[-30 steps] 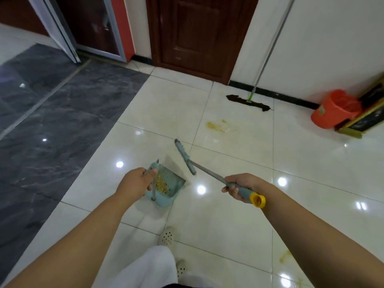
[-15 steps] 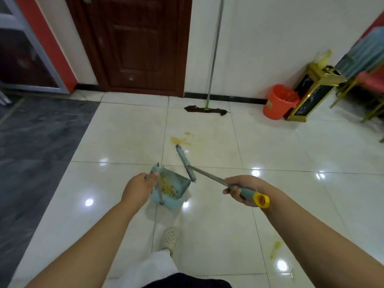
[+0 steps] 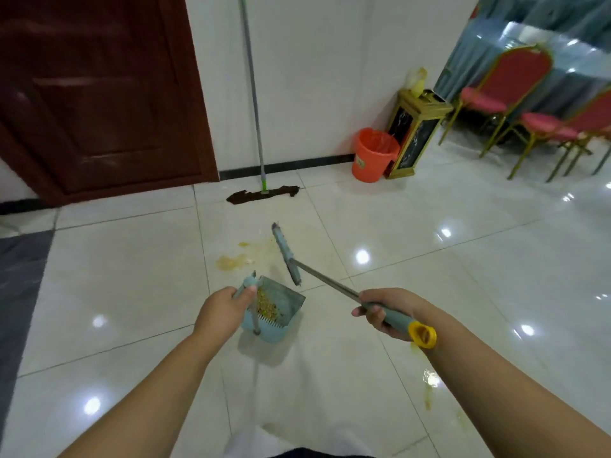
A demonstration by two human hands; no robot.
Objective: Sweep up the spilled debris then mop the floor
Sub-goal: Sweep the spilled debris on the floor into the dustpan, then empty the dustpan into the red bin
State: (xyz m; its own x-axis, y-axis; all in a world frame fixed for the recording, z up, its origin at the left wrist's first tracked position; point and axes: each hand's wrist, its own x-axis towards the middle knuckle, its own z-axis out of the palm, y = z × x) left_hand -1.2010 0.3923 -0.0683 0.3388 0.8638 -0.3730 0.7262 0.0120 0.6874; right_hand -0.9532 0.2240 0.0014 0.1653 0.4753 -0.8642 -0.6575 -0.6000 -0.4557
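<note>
Room: glossy white tile floor (image 3: 429, 292), dark door at far left, white wall behind.
Left hand (image 3: 221, 312): fingers curled round the dustpan (image 3: 281, 309) handle, pan lifted and tipped back, likely so the one heap of debris (image 3: 266, 305) stays in.
Right hand (image 3: 385, 310): fingers wrapped round the broom (image 3: 287, 256) grip, head raised off the floor, probably sweeping finished.
Stain (image 3: 233, 261): one large yellow smear ahead of the pan, a smaller streak near the right forearm; work for mopping.
Mop (image 3: 263, 193): one, leaning on the wall, untouched.
Bin (image 3: 373, 155): one orange, by the wall; likely dump spot.
Chairs (image 3: 509, 94): at least two red, far right.
</note>
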